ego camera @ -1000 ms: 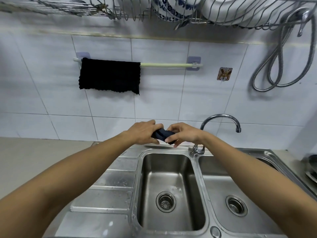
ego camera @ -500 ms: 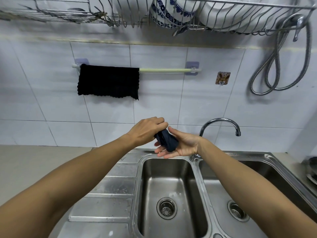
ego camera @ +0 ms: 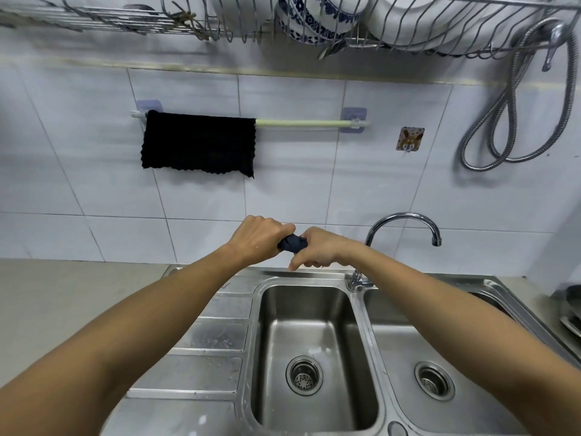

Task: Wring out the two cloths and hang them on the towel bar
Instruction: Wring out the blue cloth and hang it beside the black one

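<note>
Head view: left hand [ego camera: 257,239] and right hand [ego camera: 319,248] both grip a bunched dark cloth [ego camera: 292,243] — mostly hidden inside curled fingers [ego camera: 311,262] — above the sink [ego camera: 358,313].

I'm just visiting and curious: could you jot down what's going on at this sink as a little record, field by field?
Activity: wringing a cloth over the sink
Left hand: grips one end of the dark blue cloth
Right hand: grips the other end
Position: above the back rim of the left basin
Black cloth: already hung on the towel bar, left portion
Bar space: right portion bare
Faucet: no water seen running
Overhead: dish rack with bowls
</note>
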